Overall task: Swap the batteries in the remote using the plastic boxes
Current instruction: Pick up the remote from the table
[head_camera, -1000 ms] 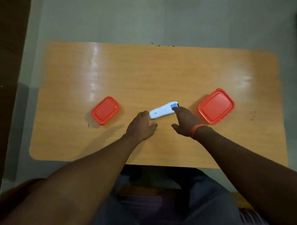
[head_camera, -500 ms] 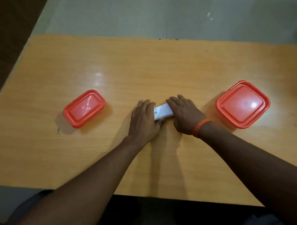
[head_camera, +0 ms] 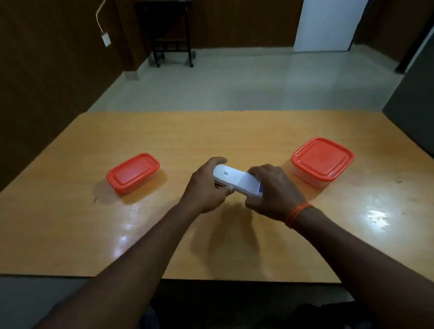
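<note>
- White remote [head_camera: 237, 180]: held above the table [head_camera: 234, 128] near its middle, back face up, lying slantwise from far-left to near-right; small printed label near its far end; a blue patch shows at its near-right end.
- Left hand [head_camera: 207, 187]: grip closed around the remote's far-left end, fingers curled over the top edge, thumb at the near side.
- Right hand [head_camera: 274, 191]: grip closed around the remote's near-right end, fingers wrapped over it from the right; orange band [head_camera: 296, 214] on the wrist.
- Left box [head_camera: 133, 173]: small, rectangular, clear plastic with an orange-red lid, lid on; stands on the table well left of the hands, not touched.
- Right box [head_camera: 322, 161]: larger, squarish, clear plastic with an orange-red lid, lid on; stands on the table just right of the right hand, apart from it.
- Table: orange-tan wood-grain top, glossy, with light glare near both forearms; a few dark specks near the right edge.
- Contents of both boxes: cannot tell through the lids.
- Floor [head_camera: 232, 79]: pale tile beyond the table.
- Stand [head_camera: 170, 29]: dark, on wheels, against the far brown wall.
- Door [head_camera: 329, 17]: white panel at far right.
- Cord [head_camera: 102, 17]: pale, hanging on the left wall with a plug block at its end.
</note>
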